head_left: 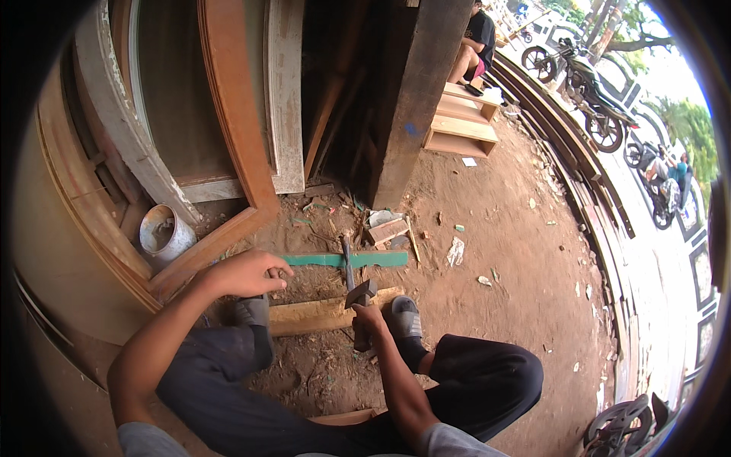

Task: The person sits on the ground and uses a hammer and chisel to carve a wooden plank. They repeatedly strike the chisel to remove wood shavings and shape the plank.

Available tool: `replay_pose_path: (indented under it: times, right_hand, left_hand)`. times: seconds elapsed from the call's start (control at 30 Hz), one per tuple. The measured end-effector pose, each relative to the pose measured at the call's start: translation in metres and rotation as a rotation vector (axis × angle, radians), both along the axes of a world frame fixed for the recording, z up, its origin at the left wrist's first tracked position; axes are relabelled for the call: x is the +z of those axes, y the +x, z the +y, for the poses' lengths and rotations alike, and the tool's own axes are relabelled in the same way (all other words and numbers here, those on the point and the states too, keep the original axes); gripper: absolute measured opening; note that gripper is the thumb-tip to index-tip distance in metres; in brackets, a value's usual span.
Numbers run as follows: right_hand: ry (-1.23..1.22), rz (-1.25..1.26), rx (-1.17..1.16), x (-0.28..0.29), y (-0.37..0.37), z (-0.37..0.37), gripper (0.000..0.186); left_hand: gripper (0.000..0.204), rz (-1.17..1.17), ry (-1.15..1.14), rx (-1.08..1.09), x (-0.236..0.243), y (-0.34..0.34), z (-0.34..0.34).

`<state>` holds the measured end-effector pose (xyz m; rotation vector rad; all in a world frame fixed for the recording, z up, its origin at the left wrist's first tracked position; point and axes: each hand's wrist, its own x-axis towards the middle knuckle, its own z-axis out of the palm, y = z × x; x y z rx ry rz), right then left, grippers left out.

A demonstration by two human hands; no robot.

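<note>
My right hand (370,320) is closed round the handle of a hammer (361,294), its dark blocky head tilted up above my fist. Just beyond the head, a dark metal bar (348,263) crosses a narrow green wooden strip (384,259). My left hand (247,274) hovers by the strip's left end, fingers loosely bent and apart, with nothing visible in them. It covers that end, so whether it touches the wood is unclear. Between my sandalled feet lies a pale wooden beam (316,314), nearer to me than the strip.
A white bucket (167,233) stands at the left beside an orange-brown wooden frame (237,99). Past the strip lie a wood block (387,231) and scraps. A dark post (415,107) rises behind. Farther right are a small wooden shelf (461,126), a seated person (478,38) and parked motorcycles (586,84).
</note>
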<state>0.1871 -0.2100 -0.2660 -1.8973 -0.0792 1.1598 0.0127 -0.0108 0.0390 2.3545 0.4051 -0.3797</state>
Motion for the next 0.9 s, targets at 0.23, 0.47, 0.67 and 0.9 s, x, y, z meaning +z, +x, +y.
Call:
replay_pose_path:
  times: [0.23, 0.47, 0.67, 0.9]
  right_hand:
    - [0.289, -0.126, -0.159, 0.098, 0.03, 0.023, 0.038]
    - [0.46, -0.39, -0.276, 0.165, 0.026, 0.04, 0.036]
    - [-0.162, -0.442, 0.142, -0.025, 0.015, 0.008, 0.041]
    - [0.015, 0.015, 0.021, -0.047, 0.002, -0.014, 0.043]
  left_hand:
    - [0.033, 0.076, 0.032, -0.012, -0.015, -0.018, 0.017]
    - [0.025, 0.213, 0.044, 0.042, -0.005, -0.011, 0.023]
    - [0.029, 0.118, 0.067, 0.019, 0.001, 0.02, 0.011]
    - [0.028, 0.176, 0.067, -0.015, -0.011, 0.01, 0.004]
